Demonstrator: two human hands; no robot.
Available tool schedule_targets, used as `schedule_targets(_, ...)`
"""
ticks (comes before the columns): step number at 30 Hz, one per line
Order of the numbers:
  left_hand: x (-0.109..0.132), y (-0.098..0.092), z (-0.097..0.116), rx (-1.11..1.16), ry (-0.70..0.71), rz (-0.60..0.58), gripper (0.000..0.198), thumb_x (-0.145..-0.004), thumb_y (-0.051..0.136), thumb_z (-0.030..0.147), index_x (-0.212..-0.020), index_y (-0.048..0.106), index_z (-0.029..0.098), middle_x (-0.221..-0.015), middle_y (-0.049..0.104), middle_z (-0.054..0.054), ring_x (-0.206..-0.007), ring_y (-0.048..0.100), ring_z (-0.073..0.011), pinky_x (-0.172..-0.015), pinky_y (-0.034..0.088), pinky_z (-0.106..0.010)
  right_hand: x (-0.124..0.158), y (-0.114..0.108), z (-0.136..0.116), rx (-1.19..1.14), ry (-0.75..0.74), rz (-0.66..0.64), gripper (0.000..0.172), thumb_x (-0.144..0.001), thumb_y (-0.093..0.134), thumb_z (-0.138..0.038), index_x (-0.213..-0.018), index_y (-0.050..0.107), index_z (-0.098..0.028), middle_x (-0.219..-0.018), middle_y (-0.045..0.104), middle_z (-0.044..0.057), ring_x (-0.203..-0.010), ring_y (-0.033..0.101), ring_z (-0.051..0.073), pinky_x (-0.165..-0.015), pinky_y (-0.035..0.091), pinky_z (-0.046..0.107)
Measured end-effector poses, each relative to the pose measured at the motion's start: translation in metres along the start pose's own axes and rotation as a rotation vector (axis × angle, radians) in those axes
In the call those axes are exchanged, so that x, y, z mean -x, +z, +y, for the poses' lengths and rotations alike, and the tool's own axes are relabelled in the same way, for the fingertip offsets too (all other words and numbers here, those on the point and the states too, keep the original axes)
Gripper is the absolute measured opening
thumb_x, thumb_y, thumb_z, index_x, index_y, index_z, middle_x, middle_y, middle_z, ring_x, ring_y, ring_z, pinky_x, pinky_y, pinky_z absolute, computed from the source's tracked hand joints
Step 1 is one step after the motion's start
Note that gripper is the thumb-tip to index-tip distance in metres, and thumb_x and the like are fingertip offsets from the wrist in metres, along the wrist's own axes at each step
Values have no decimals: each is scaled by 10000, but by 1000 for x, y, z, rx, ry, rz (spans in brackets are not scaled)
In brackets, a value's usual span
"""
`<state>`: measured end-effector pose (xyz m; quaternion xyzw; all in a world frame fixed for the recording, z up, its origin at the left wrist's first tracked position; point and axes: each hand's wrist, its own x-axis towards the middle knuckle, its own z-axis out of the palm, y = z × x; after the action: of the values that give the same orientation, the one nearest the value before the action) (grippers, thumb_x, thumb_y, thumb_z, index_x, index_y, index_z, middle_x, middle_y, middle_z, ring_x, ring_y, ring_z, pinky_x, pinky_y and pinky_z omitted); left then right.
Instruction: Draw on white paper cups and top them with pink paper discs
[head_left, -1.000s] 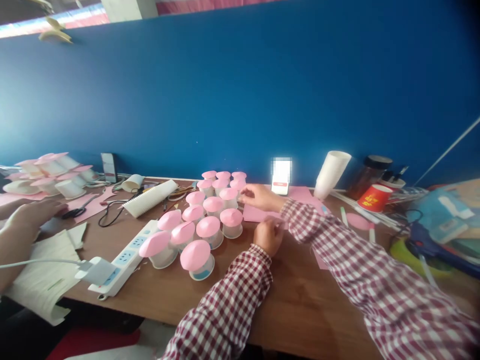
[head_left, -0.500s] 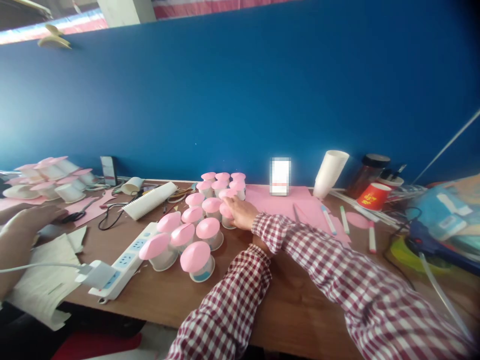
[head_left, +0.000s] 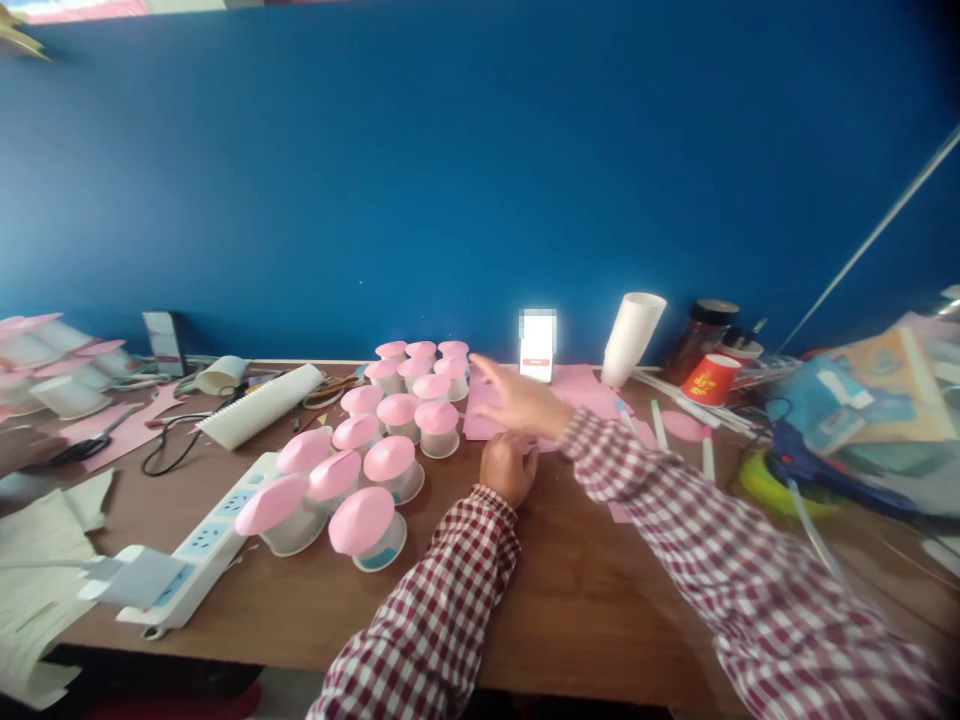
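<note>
Several white paper cups, upside down or upright I cannot tell, stand grouped on the brown table (head_left: 570,600), each topped by a pink disc (head_left: 361,520). Just right of the group, my right hand (head_left: 525,398) hovers over pink paper (head_left: 589,382) with its fingers apart and nothing in them. My left hand (head_left: 507,466) rests on the table below it, its fingers curled and partly hidden, so whether it holds anything does not show. A lit phone (head_left: 536,350) stands upright behind my right hand.
A power strip (head_left: 214,535) with a plugged-in charger lies left of the cups. Another person's hand (head_left: 26,447) is at the far left near scissors (head_left: 90,445). Stacked white cups (head_left: 632,335), a red cup (head_left: 711,380), markers and a blue glue gun (head_left: 817,465) are on the right.
My right hand has let go of a pink-topped cup and moved right, its fingers spreading. My left hand now shows below it. The view has shifted right.
</note>
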<state>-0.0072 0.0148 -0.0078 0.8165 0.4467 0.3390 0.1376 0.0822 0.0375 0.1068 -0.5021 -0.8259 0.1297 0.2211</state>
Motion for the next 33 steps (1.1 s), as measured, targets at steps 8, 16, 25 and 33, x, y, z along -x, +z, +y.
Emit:
schedule_targets(8, 0, 2, 3, -102, -14, -23, 196, -838, 523, 220, -930, 690, 178, -948, 707, -66, -921, 612, -214, -882, 436, -362, 92, -17, 97, 376, 417, -46, 285, -875, 537, -355, -1078, 616, -171, -1038, 678, 112, -937, 629, 229, -754, 437, 295)
schedule_targets(16, 3, 2, 5, -221, -9, -44, 182, -817, 548, 232, -942, 677, 202, -1036, 689, -52, -1007, 575, -238, -934, 377, -395, 109, 21, 74, 486, 332, 107, 353, -872, 518, -488, -912, 629, -155, -989, 649, 145, -955, 571, 267, -783, 419, 345)
schedule_targets(25, 4, -1, 9, -289, -7, -51, 184, -849, 512, 281, -819, 674, 199, -925, 698, -51, -932, 588, -224, -890, 370, -373, 113, 33, 71, 366, 405, 64, 277, -920, 444, -414, -984, 591, -189, -896, 692, 90, -833, 643, 220, -651, 398, 290)
schedule_targets(33, 5, -8, 15, -369, -117, -99, 298, -856, 496, 395, -739, 664, 178, -838, 681, -71, -835, 601, -210, -793, 395, -335, 123, 30, 60, 361, 425, 49, 257, -923, 433, -405, -978, 576, -198, -954, 680, 72, -863, 635, 197, -649, 374, 273)
